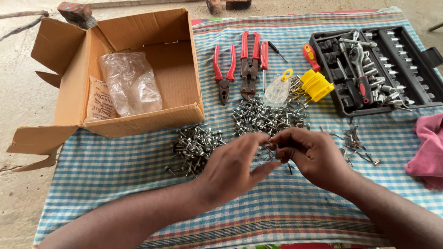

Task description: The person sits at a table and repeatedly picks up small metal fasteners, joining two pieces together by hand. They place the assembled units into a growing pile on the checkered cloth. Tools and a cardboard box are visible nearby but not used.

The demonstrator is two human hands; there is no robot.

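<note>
1. At the far left an open brown cardboard box (pixel 138 69) lies on the blue-and-white checked cloth (pixel 115 170), with a crumpled clear plastic bag (pixel 130 83) and a printed paper packet (pixel 98 99) inside it.
2. Just right of the box's near corner sits a loose heap of small silver metal screws (pixel 196 145), close beside the left hand's knuckles.
3. The left hand (pixel 233 168) comes in from the lower left, fingers half curled, thumb and forefinger tips pressed against those of the other hand; whatever is pinched there is too small to make out for certain.
4. Behind the hands, farther from the person, lies a larger spread of silver washer-headed screws (pixel 265 115). It sits straight ahead of the meeting fingertips, about equally near to both hands, with no common long axis, since the screws point every way.
5. The right hand (pixel 311 154) enters from the lower right, fingers bent inward to a near-closed pinch against the left fingertips.
6. Above the spread lie red-handled pliers (pixel 224 74), a red-handled crimping tool (pixel 249 64) and a yellow plastic cap (pixel 316 85).
7. Right of the right hand is a thin scatter of dark nails (pixel 355 147); beyond it, an open black socket-set case (pixel 378 64) and a pink cloth (pixel 429 147).
</note>
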